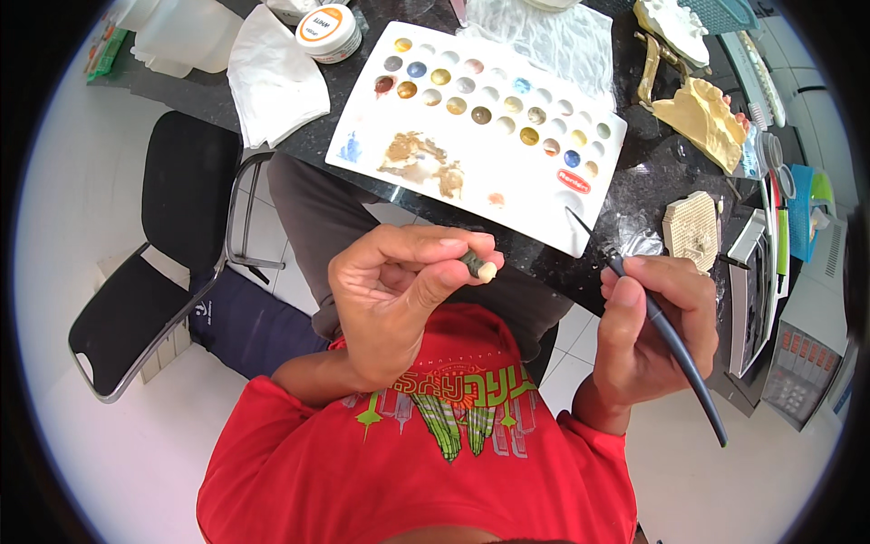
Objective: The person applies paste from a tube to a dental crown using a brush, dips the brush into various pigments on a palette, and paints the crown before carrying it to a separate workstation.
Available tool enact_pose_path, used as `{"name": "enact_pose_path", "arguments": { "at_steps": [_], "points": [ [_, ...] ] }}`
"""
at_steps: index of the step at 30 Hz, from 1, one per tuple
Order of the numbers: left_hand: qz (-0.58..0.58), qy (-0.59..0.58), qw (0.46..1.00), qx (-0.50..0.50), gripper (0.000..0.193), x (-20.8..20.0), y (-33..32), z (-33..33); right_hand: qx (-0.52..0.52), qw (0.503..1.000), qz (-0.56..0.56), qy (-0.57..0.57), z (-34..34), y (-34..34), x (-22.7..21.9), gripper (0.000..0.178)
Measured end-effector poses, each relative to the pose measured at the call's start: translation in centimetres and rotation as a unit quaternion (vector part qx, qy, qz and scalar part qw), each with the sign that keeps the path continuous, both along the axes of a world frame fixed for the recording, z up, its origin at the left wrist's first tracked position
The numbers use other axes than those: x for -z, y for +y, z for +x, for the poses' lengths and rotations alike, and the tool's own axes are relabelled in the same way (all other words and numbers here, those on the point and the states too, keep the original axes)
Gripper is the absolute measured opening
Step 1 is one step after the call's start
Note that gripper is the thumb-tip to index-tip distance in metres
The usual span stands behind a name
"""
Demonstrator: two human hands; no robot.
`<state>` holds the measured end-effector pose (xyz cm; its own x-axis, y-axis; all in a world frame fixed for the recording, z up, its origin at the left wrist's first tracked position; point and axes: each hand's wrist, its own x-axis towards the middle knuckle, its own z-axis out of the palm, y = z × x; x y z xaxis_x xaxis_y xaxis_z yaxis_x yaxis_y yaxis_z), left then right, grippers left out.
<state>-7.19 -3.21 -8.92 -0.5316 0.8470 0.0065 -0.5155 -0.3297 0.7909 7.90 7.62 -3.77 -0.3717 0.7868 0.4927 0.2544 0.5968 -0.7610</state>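
Observation:
Between the thumb and fingertips of my left hand (381, 299), closed in a pinch, is a small cream dental crown (488, 272) on a dark green stub. My right hand (657, 326) grips a slim dark paintbrush (678, 349) like a pen. The brush's fine tip points up and left, at the round well in the lower right corner of the white paint palette (526, 199); whether it touches the surface I cannot tell. Rows of wells on the palette hold many colours, and brown smears and a blue patch mark its left part.
Left of the palette lie a white tissue (272, 82) and a round white jar (328, 34). Dental casts (702, 122) and a beige pegged block (691, 231) crowd the dark table's right side. A black chair (186, 181) stands at the left.

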Motion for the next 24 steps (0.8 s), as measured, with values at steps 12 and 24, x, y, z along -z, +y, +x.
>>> {"name": "enact_pose_path", "arguments": {
  "at_steps": [12,24],
  "points": [
    [0.002,-0.020,1.000,-0.008,0.008,-0.2,0.3,0.2,-0.186,0.972,0.009,0.147,0.2,0.1,0.1,0.021],
    [0.006,-0.017,1.000,-0.019,0.006,0.0,0.3,0.5,-0.243,0.966,0.000,0.094,-0.6,0.0,0.0,0.027]
  ]
}}
